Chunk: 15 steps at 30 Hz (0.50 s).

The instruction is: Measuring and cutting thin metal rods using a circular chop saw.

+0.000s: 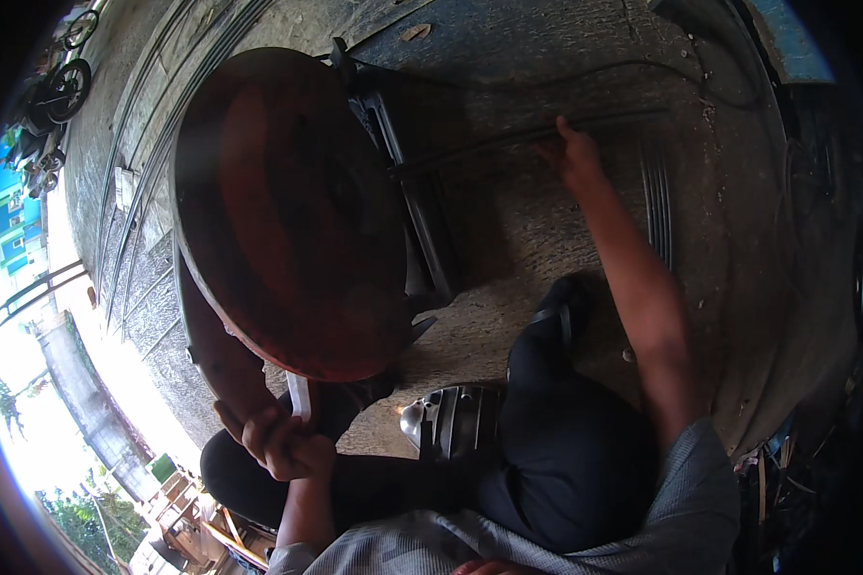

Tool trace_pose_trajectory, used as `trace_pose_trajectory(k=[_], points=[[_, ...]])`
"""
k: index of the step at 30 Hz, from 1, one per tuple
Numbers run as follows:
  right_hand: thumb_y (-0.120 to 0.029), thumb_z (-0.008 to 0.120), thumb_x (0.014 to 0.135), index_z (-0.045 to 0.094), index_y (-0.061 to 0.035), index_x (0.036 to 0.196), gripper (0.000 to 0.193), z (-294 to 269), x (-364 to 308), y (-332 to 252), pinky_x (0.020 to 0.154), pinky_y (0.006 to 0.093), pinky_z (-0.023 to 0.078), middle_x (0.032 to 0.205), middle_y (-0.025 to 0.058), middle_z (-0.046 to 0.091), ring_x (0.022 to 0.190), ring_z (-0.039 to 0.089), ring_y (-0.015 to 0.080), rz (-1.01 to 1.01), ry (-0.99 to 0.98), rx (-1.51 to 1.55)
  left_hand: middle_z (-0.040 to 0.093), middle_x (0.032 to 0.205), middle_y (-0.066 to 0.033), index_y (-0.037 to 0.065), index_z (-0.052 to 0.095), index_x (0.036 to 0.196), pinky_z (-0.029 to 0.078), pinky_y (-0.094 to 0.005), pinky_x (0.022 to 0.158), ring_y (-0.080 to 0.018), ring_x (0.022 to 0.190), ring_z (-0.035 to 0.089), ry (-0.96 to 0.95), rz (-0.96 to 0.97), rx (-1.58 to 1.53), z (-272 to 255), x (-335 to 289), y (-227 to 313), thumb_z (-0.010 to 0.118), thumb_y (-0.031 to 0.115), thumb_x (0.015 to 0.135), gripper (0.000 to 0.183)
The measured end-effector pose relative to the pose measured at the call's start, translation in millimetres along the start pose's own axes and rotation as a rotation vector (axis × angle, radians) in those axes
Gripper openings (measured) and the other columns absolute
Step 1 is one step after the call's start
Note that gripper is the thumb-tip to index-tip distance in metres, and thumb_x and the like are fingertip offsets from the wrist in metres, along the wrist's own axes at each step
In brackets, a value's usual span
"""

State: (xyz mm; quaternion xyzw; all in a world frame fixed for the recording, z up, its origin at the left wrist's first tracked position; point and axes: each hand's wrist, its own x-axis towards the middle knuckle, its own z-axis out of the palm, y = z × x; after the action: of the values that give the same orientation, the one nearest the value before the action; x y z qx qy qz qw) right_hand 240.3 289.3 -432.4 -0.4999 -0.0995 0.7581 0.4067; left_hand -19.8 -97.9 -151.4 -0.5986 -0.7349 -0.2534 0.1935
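A large round red guard (259,220), worn and dark in places, fills the left middle and looks like part of a cut-off saw. Below its lower edge my left hand (283,443) is closed around the saw's handle (299,395), a pale bar whose end is hidden in the fingers. Out to the right, my right arm reaches forward. My right hand (573,158) grips a thin dark metal rod (489,147) that runs leftward to the dark metal frame (412,196) beside the guard. Where the rod meets the frame is too dark to make out.
A finned silver motor housing (455,417) sits between my legs. Several rods (656,206) lie right of my right hand, and long rods (149,125) stretch across the left floor. A black cable (623,65) curves behind. Motorbikes (53,105) stand far left.
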Motion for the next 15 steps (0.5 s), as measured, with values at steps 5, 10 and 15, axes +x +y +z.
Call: trace_pose_trajectory(k=[5,10,15], points=[[-0.018,0.054,0.093,0.049,0.0013,0.116,0.031,2.8,-4.7,2.4,0.09,0.0475,0.051,0.115,0.0159,0.055,0.106,0.055,0.031,0.038,-0.023,0.046,0.057,0.093,-0.0162,0.001,0.057,0.078,0.046,-0.0427,0.08,-0.0313,0.092,0.055,0.034,-0.033,-0.029,0.2,-1.1,2.6,0.043,0.016,0.088,0.023],[-0.018,0.053,0.093,0.046,0.0015,0.119,0.033,-5.3,2.0,2.1,0.091,0.0474,0.052,0.117,0.016,0.054,0.107,0.055,0.0309,0.065,-0.041,0.065,0.054,0.087,-0.0128,0.005,0.051,0.074,0.035,-0.0607,0.097,-0.0289,0.083,0.055,0.009,-0.056,0.008,3.2,3.1,6.7,0.041,0.01,0.079,0.012],[-0.02,0.055,0.091,0.047,-0.0009,0.12,0.035,4.6,-3.2,2.1,0.092,0.0497,0.05,0.116,0.016,0.054,0.109,0.054,0.0312,0.081,-0.042,0.103,0.056,0.087,-0.0143,0.003,0.054,0.076,0.04,-0.0522,0.089,-0.0297,0.086,0.055,0.015,-0.016,0.019,0.8,3.5,2.4,0.042,0.012,0.083,0.017]])
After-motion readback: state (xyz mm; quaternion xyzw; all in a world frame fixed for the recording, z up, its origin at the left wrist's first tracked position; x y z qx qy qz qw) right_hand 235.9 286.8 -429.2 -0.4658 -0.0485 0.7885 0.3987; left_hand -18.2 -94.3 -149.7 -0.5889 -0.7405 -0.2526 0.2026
